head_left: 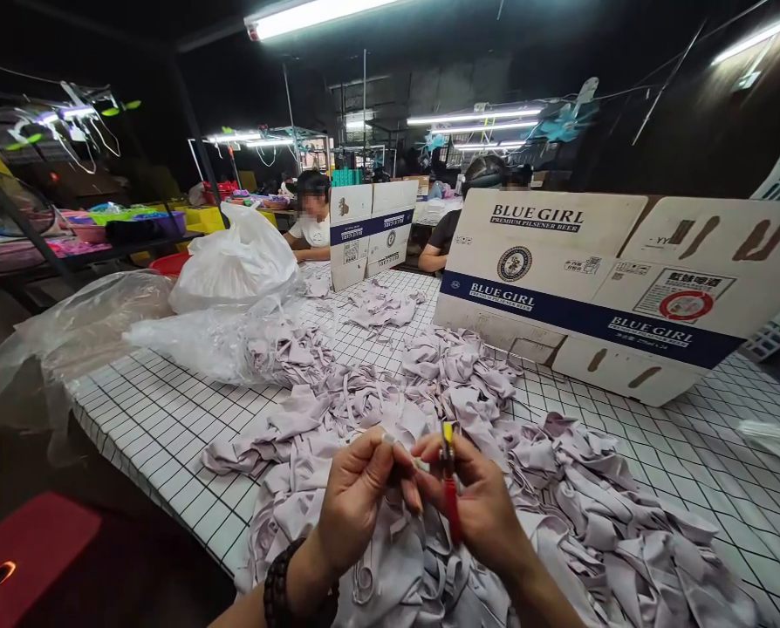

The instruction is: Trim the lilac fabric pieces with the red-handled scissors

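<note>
1. Dim room (pixel 442 83) across the top of the frame, lit by a tube lamp (pixel 325 16).
2. Below, white table (pixel 160 436) with black grid lines.
3. Heaped from centre to lower right: pale mauve cloth (pixel 298 506), crumpled, with thin straps showing.
4. At lower centre, over the heap: left hand (pixel 357 497), thumb and fingers closed at the tips; cannot tell what exactly between them. Around the wrist, dark bead bracelet (pixel 278 580).
5. Just right of it, fingertips close to those of the left: right hand (pixel 485 506), fingers curled around snips (pixel 451 510), red handle down, yellow part uppermost.
6. At right, beyond the heap, large box (pixel 560 288); near top centre, small box (pixel 351 209).
7. At left, white bag (pixel 233 262) behind clear bag (pixel 187 340); at lower left, red stool (pixel 37 549).
8. Left of the small box, seated person (pixel 315 231), white top.
</note>
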The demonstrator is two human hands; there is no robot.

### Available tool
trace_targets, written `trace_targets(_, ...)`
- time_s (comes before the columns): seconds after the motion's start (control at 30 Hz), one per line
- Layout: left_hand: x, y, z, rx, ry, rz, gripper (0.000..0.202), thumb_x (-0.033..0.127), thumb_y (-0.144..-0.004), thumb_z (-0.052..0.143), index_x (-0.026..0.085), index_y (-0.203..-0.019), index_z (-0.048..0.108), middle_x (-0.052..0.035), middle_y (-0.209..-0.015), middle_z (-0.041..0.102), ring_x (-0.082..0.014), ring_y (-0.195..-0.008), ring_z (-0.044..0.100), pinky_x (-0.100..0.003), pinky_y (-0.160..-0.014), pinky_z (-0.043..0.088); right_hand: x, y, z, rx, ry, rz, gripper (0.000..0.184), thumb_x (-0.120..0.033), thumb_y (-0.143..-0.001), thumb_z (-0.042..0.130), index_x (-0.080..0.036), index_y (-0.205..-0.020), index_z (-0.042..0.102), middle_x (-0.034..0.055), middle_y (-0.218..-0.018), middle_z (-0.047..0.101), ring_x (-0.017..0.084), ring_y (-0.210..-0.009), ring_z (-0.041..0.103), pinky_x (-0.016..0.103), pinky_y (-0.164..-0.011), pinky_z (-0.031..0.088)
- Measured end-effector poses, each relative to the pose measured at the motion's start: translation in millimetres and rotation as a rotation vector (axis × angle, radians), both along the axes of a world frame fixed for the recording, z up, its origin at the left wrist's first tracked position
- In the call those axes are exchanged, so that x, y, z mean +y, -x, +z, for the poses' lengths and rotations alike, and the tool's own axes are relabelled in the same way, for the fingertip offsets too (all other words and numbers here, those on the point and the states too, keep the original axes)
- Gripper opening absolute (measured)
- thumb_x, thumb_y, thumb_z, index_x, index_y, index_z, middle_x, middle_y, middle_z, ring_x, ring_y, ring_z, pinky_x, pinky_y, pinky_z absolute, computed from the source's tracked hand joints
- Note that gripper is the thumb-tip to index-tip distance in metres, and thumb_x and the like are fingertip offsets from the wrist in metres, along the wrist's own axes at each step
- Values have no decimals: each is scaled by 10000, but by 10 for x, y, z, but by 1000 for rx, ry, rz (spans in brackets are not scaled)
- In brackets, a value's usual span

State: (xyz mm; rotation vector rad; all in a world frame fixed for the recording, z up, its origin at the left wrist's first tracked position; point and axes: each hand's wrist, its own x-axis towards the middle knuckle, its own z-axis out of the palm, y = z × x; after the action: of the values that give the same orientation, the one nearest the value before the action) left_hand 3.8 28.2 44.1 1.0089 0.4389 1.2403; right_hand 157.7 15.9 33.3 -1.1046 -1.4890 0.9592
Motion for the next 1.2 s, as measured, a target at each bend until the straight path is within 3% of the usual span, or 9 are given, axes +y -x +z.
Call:
trace_targets(0.1, -4, 36, -30, 235, -140, 81, 326, 424, -926, 548, 132, -841, 666, -8, -660, 576, -112, -552, 601, -234, -582, 469, -134, -255, 203, -304, 17, 7, 232, -364, -764, 716, -211, -797, 544, -14, -732, 539, 157, -659, 506, 262, -596, 420)
trace_targets(0.2, 8, 45, -58, 423, -254, 63, 367, 427, -957, 480, 136, -805, 644, -7, -671, 541, -108, -559, 571, -242, -591, 441, -258, -386, 347, -585, -3, -26, 284, -360, -720, 753, -221, -742, 507, -13, -735, 541, 158, -637, 496, 267, -567, 410)
trace_targets(0.37, 28, 26, -91, 580, -372, -39, 344, 372, -988, 409, 157, -785, 586, -8, -676, 527, -114, -599, 535, -237, -611, 417, -346, -378, 386, -794, 27, -92, 309, -433, -722, 741, -227, -741, 511, 17, -775, 580, 186, -654, 547, 299, -576, 443)
trace_targets(0.57, 17, 39, -63, 643, -415, -111, 342, 344, -999, 353, 168, -754, 514, -14, -708, 507, -129, -640, 503, -253, -641, 396, -351, -374, 374, -862, -6, -126, 294, -453, -756, 702, -224, -751, 518, 32, -777, 584, 195, -653, 559, 316, -584, 441)
trace_targets(0.7, 12, 48, -42, 636, -405, -144, 312, 346, -1003, 340, 169, -827, 526, -12, -737, 493, -126, -626, 491, -256, -630, 395, -351, -376, 379, -877, -25, -132, 293, -465, -761, 694, -227, -748, 525, 25, -755, 580, 185, -621, 548, 304, -557, 427)
trace_targets(0.97, 13, 57, -30, 674, -466, -95, 347, 356, -996, 346, 176, -747, 509, -20, -683, 501, -146, -645, 471, -279, -649, 374, -346, -381, 366, -887, -15, -132, 307, -461, -743, 710, -232, -720, 508, 1, -714, 571, 164, -589, 531, 278, -526, 397)
trace_targets(1.2, 18, 53, -57, 645, -442, -101, 364, 388, -994, 346, 163, -786, 543, -18, -685, 493, -141, -632, 467, -272, -631, 379, -355, -371, 354, -856, 0, -119, 323, -440, -739, 719, -229, -665, 485, -21, -648, 551, 143, -562, 507, 256, -514, 373)
